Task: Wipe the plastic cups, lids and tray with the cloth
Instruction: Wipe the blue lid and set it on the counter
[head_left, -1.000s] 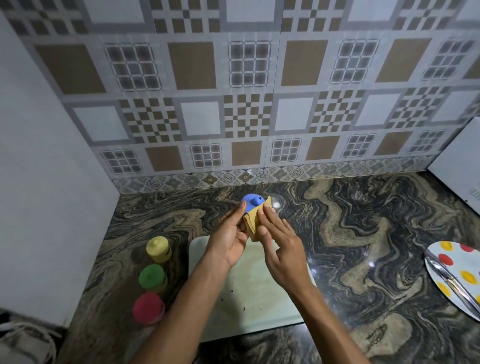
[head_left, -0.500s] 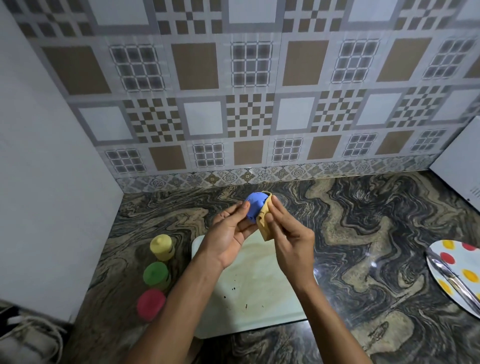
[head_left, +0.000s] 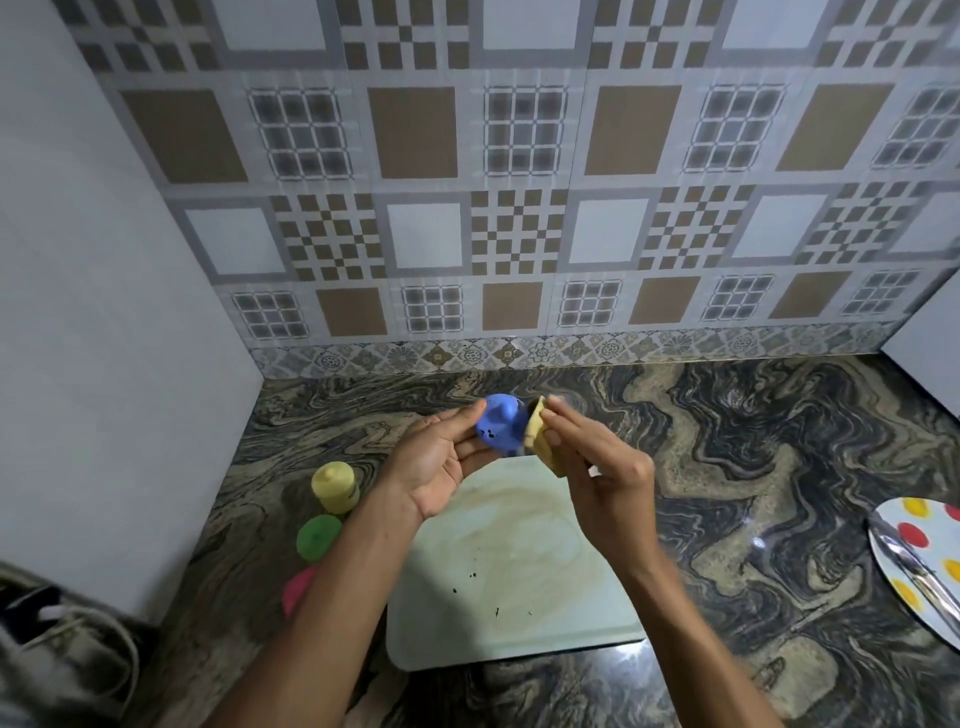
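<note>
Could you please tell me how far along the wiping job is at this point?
Nothing looks clearly finished. In hand: the left hand holds the blue piece, dark specks on it, while the right hand holds the cloth against it. Left: the tray, stained and speckled. The yellow cup, green cup and pink cup stand beside the tray; whether they are wiped cannot be told.

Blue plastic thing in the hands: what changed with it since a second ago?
The small blue plastic piece came out of the folded yellow cloth and turned, showing dark specks. The left hand holds it; the right hand pinches the cloth at its right side. The yellow cup, green cup, pink cup and pale tray stayed put.
</note>
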